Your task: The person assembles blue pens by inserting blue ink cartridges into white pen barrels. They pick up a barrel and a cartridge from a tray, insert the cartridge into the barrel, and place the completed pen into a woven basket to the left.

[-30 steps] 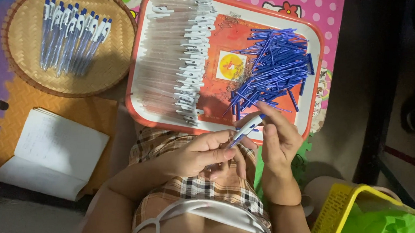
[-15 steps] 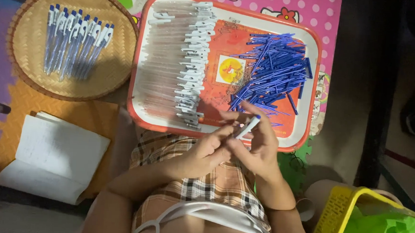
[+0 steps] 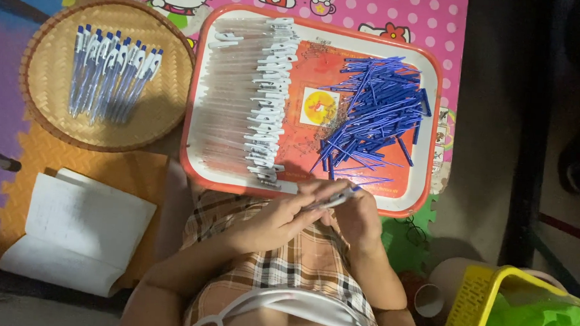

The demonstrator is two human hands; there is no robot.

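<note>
My left hand (image 3: 280, 217) and my right hand (image 3: 356, 216) meet over my lap, just below the near edge of a red-rimmed tray (image 3: 194, 98). Both grip one pen (image 3: 333, 198), a clear barrel with a white and blue end, held slanted between the fingertips. On the tray a row of clear pen barrels (image 3: 247, 101) with white clips lies at the left. A loose pile of blue refills (image 3: 372, 114) lies at the right. A round woven basket (image 3: 48, 114) at the far left holds several finished pens (image 3: 109, 74) side by side.
An open notebook (image 3: 78, 228) lies on the orange foam mat at the lower left. A yellow plastic basket (image 3: 471, 305) with a green bag stands at the lower right. A pink cartoon mat lies under the tray, and a dark floor strip runs along the right.
My hands have drawn back from the refill pile toward my lap, bringing the pen with them. The pen now lies flatter between both hands.
</note>
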